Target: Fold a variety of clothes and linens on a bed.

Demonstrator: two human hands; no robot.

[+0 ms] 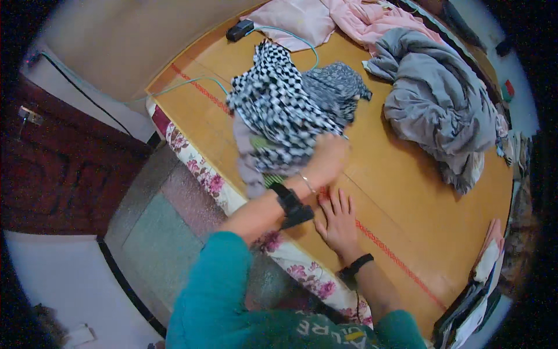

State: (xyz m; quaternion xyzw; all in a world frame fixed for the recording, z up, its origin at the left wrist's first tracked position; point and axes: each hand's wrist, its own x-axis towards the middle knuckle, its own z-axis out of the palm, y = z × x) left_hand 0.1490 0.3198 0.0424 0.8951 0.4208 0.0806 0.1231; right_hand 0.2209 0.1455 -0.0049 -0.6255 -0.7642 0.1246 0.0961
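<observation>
A black-and-white checkered cloth (290, 110) lies bunched on the tan mat (401, 209), its lower part blurred. My left hand (331, 158) reaches across to the cloth's lower right edge. Motion smears its fingers, so its grip cannot be made out. My right hand (337, 220) rests on the mat just below it, fingers stretched out and apart, holding nothing. A dark grey patterned cloth (336, 87) touches the checkered one on the right. From under the checkered cloth's left side show a pale mauve cloth (245, 154) and a bit of green fabric (273, 179).
A crumpled grey blanket (436, 99) lies to the right, pink bedding (360, 23) at the far edge. Near the bedding sits a black box-like device (239, 30) with a thin teal cable (302, 42). A folded stack (476, 291) stands lower right. Flowered fabric (215, 183) edges the mat.
</observation>
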